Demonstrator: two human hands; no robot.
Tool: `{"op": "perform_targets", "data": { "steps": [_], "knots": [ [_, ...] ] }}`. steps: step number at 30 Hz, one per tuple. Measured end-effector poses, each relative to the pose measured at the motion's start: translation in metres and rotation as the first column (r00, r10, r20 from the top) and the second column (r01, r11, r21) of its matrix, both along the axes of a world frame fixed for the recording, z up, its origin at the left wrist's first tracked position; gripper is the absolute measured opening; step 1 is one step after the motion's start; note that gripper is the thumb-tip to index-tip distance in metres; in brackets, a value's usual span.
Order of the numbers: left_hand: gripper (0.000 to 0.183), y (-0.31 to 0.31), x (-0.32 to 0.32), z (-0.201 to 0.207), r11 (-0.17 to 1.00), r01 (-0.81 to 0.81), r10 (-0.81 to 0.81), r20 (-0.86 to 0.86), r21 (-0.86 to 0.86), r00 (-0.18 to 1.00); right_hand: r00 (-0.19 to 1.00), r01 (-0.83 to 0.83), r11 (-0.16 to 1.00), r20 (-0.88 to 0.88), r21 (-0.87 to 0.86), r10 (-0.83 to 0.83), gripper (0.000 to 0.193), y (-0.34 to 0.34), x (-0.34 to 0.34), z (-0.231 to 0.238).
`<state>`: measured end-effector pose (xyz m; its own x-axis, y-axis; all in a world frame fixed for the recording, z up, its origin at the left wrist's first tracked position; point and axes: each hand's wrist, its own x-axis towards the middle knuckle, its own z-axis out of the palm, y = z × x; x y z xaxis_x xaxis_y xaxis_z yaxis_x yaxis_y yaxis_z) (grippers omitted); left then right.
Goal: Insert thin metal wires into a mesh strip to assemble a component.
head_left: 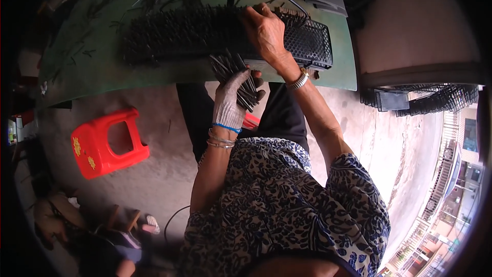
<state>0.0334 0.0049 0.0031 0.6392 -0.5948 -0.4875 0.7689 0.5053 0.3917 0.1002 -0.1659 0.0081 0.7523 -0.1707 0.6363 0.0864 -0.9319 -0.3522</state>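
The left hand (233, 92), in a pale knitted glove with a blue edge, has its fingers closed around a bundle of thin black rods (247, 98). The bundle's long axis runs from about 11 o'clock to 5 o'clock; its ends fan loosely toward 11 and emerge below the palm toward 5. It sits just off the 6 o'clock edge of a long black rack (316, 46), whose own long axis lies from 9 to 3 o'clock across the green worktop (110, 79).

Standing rods (174, 33) crowd the rack from its 9 o'clock end past its middle, while perforated mesh shows toward 3 o'clock. The right hand (267, 31), bare with a metal-banded watch (302, 78) at the wrist, reaches toward 11 o'clock over the rack, its fingers bent among the rods; I cannot tell whether they pinch one.

Loose rods (88, 52) lie at mixed angles on the worktop toward 10 o'clock. A red stool (95, 146) stands on the floor (169, 143) at 8 o'clock.
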Motion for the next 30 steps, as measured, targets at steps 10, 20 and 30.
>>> {"op": "perform_targets", "data": {
  "steps": [10, 20, 30],
  "knots": [
    [0.022, 0.003, 0.0, 0.001, 0.983, -0.034, 0.021, 0.074, 0.178, 0.997, 0.863, -0.246, 0.806, -0.256, 0.539, 0.435, 0.023, 0.013, -0.058, 0.038],
    [0.025, 0.034, 0.018, -0.053, 0.997, 0.063, -0.062, 0.004, -0.049, 0.998, 0.799, -0.329, 0.85, -0.359, 0.411, 0.483, 0.02, 0.03, -0.051, 0.008],
    [0.031, 0.043, 0.019, -0.05, 0.995, -0.068, 0.069, -0.009, 0.072, 0.998, 0.893, -0.241, 0.936, -0.319, 0.255, 0.317, 0.028, 0.067, -0.051, 0.038]
  ]
}}
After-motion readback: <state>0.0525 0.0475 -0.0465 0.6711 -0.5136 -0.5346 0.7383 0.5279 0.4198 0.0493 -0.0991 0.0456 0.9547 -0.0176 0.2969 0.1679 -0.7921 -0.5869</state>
